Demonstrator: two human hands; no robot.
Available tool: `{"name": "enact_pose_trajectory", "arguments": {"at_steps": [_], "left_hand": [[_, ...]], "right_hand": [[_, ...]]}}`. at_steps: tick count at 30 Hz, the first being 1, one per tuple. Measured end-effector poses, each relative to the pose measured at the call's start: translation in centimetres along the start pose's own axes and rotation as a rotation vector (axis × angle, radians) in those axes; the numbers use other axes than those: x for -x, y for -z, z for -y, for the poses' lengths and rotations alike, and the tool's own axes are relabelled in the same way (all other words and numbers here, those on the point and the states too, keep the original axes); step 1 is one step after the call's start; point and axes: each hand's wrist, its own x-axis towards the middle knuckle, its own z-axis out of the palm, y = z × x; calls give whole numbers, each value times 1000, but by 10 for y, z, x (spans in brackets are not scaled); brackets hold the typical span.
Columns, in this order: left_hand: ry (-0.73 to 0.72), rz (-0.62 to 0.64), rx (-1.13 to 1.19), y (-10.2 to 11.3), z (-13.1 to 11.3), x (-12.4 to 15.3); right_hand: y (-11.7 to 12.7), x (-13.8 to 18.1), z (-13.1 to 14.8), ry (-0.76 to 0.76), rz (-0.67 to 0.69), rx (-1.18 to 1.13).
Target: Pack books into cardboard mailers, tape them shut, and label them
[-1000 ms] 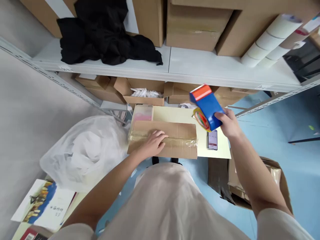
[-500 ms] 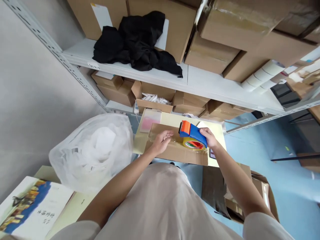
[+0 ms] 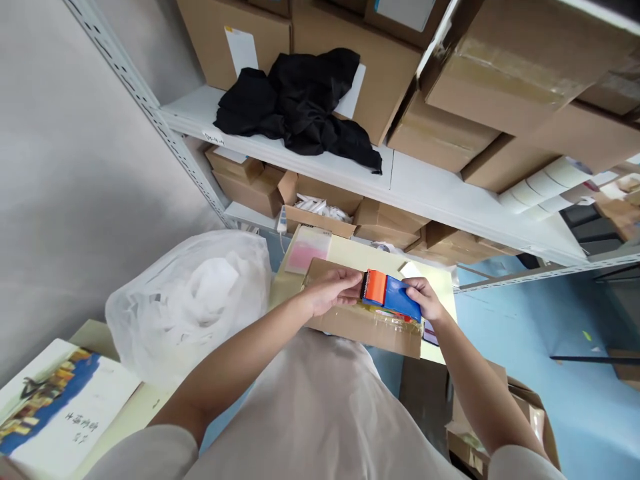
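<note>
A blue and orange tape dispenser (image 3: 396, 295) with a yellow roll under it is held by its handle in my right hand (image 3: 425, 299). My left hand (image 3: 334, 292) is at the dispenser's toothed black end, with thumb and fingers drawn together. Whether a tape end lies between those fingers is too small to tell. Beneath both hands, a cardboard box (image 3: 367, 333) lies closed on the pale yellow table (image 3: 445, 273), with shiny clear tape on its top. The dispenser hides part of the box.
A white shelf (image 3: 425, 180) with cardboard boxes, black cloth (image 3: 305, 107) and white rolls (image 3: 547, 187) spans the far side. At left is a full clear plastic bag (image 3: 195, 300). A phone (image 3: 430, 332) lies by the box; an open carton (image 3: 535, 413) stands on the floor.
My left hand has moved right to the dispenser's toothed end, its fingers coming together. The dispenser has tilted, so its yellow roll is now mostly hidden. The camera view has shifted.
</note>
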Motion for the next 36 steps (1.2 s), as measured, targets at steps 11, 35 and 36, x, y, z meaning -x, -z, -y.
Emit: {"name": "enact_pose_trajectory", "arguments": {"at_steps": [11, 35, 36], "left_hand": [[-18, -24, 127, 2, 14, -5], [127, 38, -150, -3, -4, -8], [136, 42, -187, -3, -7, -6]], "right_hand": [[-1, 3, -6, 9, -22, 10], [-8, 9, 8, 102, -12, 171], [-9, 9, 10, 111, -3, 192]]}}
